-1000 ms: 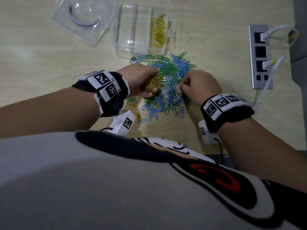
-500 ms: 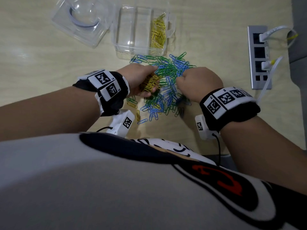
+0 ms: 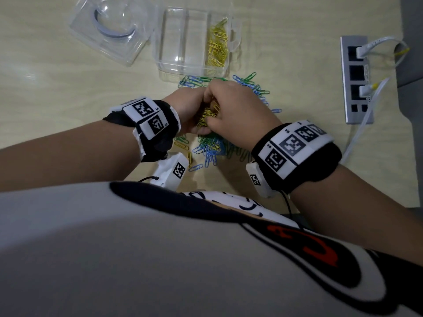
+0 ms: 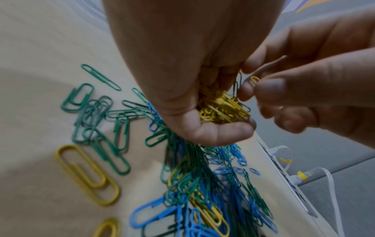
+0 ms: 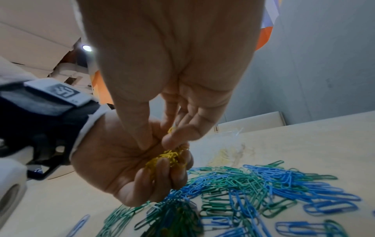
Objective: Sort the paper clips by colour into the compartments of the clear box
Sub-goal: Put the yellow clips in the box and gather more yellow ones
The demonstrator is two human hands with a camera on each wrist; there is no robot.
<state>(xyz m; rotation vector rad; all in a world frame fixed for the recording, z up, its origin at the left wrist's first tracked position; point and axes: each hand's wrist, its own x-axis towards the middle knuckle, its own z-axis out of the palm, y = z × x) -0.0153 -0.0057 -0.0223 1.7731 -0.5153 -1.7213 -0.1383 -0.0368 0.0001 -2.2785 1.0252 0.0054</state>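
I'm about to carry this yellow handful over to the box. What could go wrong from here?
1. The left hand cups a loose bunch of yellow clips, and some may slip out onto the mixed pile.
2. The clip pinched by the right hand might snag the bunch.
3. The clear box sits just beyond the pile, and stray yellow clips could be missed.
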